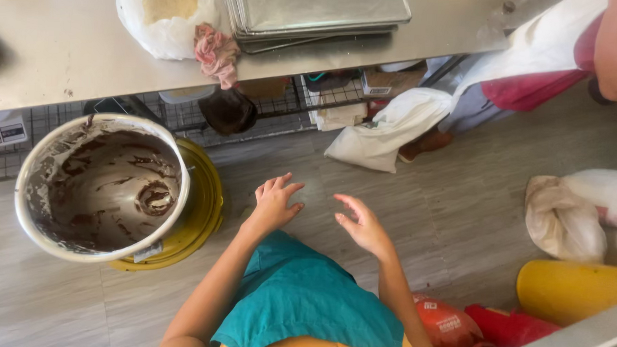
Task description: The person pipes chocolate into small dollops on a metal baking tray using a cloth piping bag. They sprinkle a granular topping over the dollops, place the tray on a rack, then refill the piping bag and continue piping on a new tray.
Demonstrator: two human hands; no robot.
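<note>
Hovering over the floor (459,222), left hand (274,205) and right hand (363,226) both empty, fingers spread and released. Nearest thing: white bucket (26,213) smeared brown inside, standing on a yellow lid (206,204) just left of the left hand, below the steel worktop (51,37) edge.

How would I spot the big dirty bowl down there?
Start at the steel table. On the floor in front stands a yellow tub with the white mixing bowl on it. Only its inside carries brown smears; the left hand hovers nearby.
</note>
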